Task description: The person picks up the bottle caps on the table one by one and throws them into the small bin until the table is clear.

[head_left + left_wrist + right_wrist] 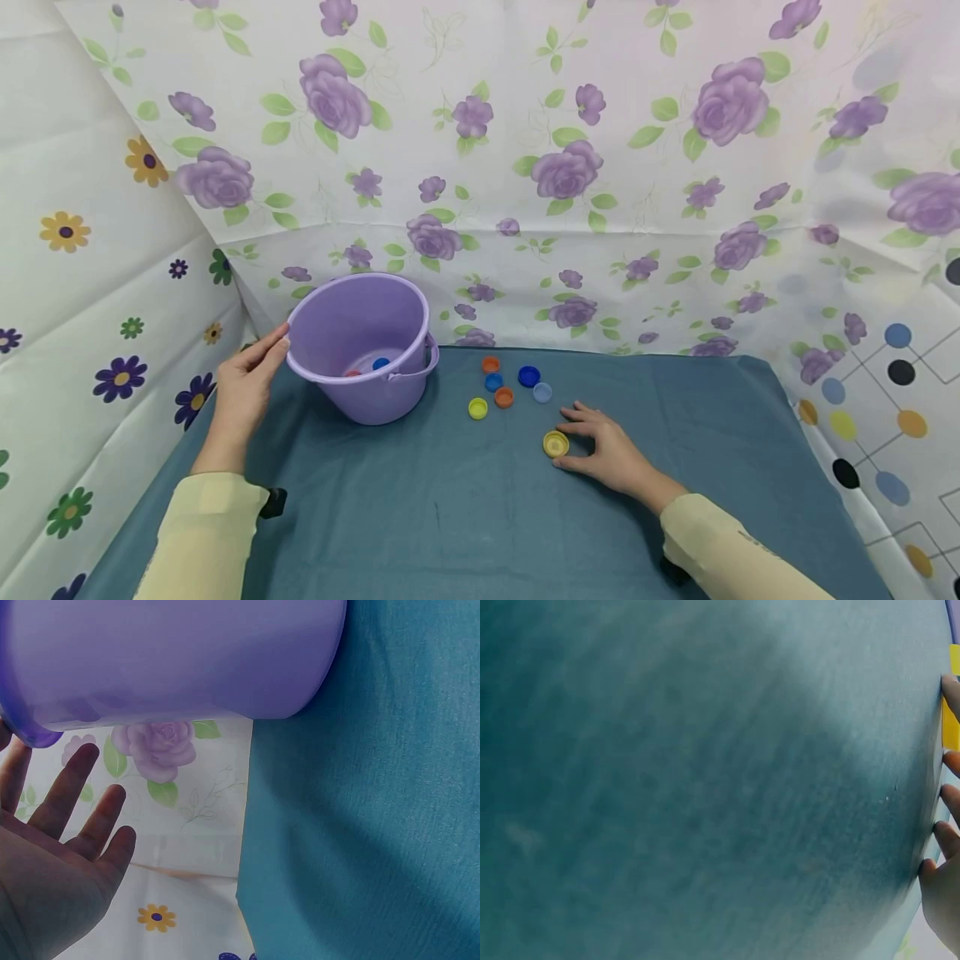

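A purple bucket (378,408) stands at the left of the cloth-covered table, its handle hanging to the right. At its left rim, my left hand (243,387) pinches the edge between thumb and forefinger. The other fingers spread below the rim in the left wrist view, beside the bucket wall (180,660). Right of the middle, my right hand (611,454) has its thumb and fingers round a yellow bottle cap (556,444) on the cloth. That cap (950,727) shows only partly at the edge of the right wrist view. Inside the bucket lie a blue cap (381,363) and a red cap (352,373).
Several loose caps lie between bucket and right hand: a small yellow cap (477,408), orange ones (504,397), and blue ones (528,377). The teal cloth (420,517) covers the table. A flowered curtain (510,167) hangs along its back edge.
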`<action>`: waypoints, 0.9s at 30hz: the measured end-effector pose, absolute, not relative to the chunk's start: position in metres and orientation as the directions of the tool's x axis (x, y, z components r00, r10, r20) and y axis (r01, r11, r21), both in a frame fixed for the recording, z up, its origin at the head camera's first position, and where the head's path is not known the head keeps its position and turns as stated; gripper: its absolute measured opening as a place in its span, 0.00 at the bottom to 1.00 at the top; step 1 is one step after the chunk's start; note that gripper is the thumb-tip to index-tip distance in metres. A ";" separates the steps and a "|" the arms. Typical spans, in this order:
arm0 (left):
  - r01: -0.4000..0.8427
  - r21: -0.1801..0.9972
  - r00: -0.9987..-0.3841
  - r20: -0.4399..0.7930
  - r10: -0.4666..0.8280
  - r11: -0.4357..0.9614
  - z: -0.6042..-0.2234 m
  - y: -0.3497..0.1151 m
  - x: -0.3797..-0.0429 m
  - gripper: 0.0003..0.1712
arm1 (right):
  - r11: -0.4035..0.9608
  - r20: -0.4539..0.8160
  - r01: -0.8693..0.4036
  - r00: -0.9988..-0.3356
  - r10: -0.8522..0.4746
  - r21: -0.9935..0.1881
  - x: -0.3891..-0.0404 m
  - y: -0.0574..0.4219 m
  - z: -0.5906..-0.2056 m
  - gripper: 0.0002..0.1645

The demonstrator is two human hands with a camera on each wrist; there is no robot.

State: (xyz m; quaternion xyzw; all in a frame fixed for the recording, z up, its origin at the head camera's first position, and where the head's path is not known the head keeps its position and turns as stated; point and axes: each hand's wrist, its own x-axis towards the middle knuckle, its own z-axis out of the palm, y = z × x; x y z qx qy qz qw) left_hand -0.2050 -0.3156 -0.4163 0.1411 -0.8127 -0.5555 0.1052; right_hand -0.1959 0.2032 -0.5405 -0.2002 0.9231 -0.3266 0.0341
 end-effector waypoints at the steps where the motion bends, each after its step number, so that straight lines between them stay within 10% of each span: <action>1: -0.113 0.933 -0.938 0.014 -0.347 0.342 -0.416 -0.316 -0.205 0.29 | 0.706 0.068 -0.349 -0.917 -0.394 -0.616 -0.196 0.203 -0.540 0.35; 27: -0.101 0.926 -0.938 0.034 -0.345 0.364 -0.416 -0.315 -0.204 0.28 | 0.700 0.084 -0.315 -0.935 -0.344 -0.641 -0.209 0.209 -0.529 0.25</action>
